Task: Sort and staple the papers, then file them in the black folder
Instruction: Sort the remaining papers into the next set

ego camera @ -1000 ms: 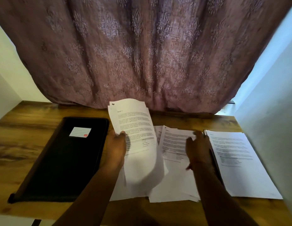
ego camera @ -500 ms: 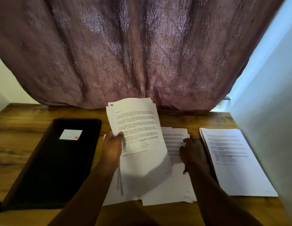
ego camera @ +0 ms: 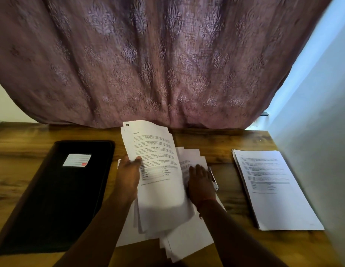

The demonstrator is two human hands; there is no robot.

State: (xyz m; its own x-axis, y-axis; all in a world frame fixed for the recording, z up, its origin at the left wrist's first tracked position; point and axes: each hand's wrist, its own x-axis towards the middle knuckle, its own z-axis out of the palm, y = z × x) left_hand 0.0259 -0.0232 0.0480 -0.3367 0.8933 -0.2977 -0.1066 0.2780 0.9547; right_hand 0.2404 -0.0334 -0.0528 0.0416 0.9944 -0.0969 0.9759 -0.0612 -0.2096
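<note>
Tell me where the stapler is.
In the head view the stapler lies on the table, just right of the right hand, between the loose papers and the right-hand stack.

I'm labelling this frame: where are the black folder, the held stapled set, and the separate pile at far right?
black folder (ego camera: 58, 199), head view, bare cover below its label.
stapled set (ego camera: 154, 151), head view, printed top page.
right pile (ego camera: 273, 189), head view, top sheet's middle.

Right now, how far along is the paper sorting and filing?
One stack sits squared on the right. The left hand holds a clipped set while the right hand rests on loose sheets, so sorting continues. The black folder is closed; stapling and filing remain.
</note>
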